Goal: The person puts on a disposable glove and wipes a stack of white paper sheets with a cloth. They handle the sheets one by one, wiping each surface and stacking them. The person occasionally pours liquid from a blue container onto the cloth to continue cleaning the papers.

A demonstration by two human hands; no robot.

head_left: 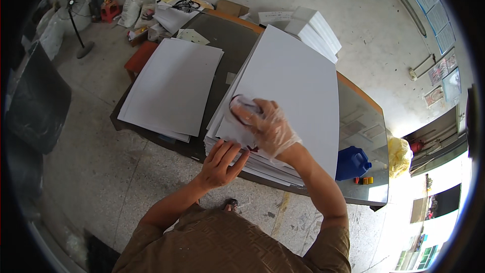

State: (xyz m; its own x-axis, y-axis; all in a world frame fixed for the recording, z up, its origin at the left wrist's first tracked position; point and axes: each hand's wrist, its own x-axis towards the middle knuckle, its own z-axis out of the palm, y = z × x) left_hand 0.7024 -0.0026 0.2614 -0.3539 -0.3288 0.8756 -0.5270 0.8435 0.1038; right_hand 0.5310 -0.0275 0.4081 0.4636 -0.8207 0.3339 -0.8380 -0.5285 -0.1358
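A tall stack of large white sheets [298, 71] lies on the table before me. My right hand [275, 130], in a clear plastic glove, grips a crumpled whitish cloth [243, 107] with a dark red edge over the top sheet's near left part. The cloth is slightly blurred, and how the fingers close round it is partly hidden. Bare, with fingers spread, my left hand [221, 166] rests at the stack's near edge. Something small and dark red shows between the hands, too little to name. Farther left sits a lower stack of white sheets [174, 83].
The dark glass-topped table [361, 116] has a wooden rim. A blue jug [351, 163] stands at its right end, with small red and yellow items nearby. White foam blocks [316, 30] are beyond the tall stack. A fan [76, 15] and a red stool [109, 10] stand far left.
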